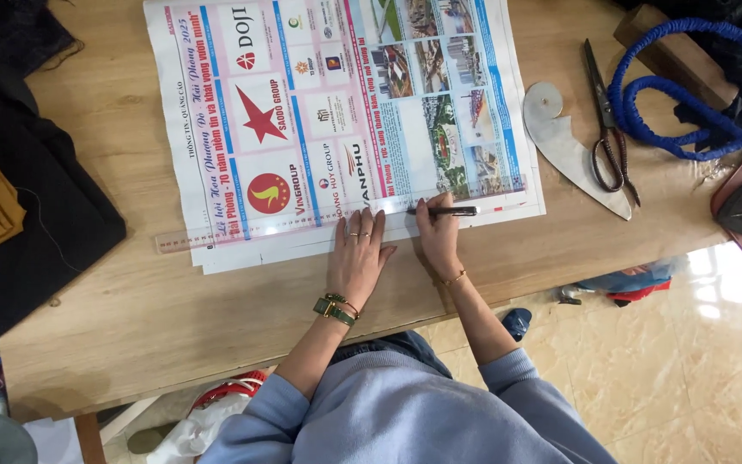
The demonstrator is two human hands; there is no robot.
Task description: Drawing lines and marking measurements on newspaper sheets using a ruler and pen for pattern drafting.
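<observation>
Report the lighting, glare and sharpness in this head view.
Head view: even, soft light on the wooden table, with only faint shadows under the left hand and the right hand holding the pen; bright glare on the tiled floor at right; the clear ruler shows a slight sheen; the newspaper is sharp; edges bend slightly.
</observation>
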